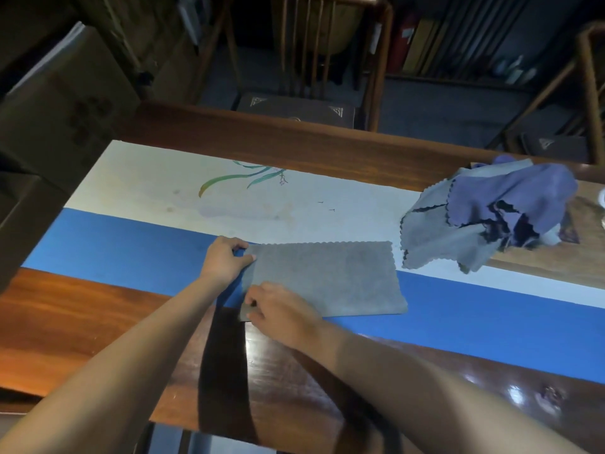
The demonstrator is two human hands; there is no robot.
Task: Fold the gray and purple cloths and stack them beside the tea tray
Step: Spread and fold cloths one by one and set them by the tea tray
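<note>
A person's left hand [226, 260] pinches the far-left corner of a gray cloth [324, 278] while the right hand [280, 306] pinches its near-left corner. The cloth lies flat on the blue band of the table runner [131, 244], its long axis running left to right, its free end stretching rightward away from both hands. One cloth is laid out; the heap of gray and purple cloths [491, 214], too tangled to count, sits at right on the tea tray [556, 270].
</note>
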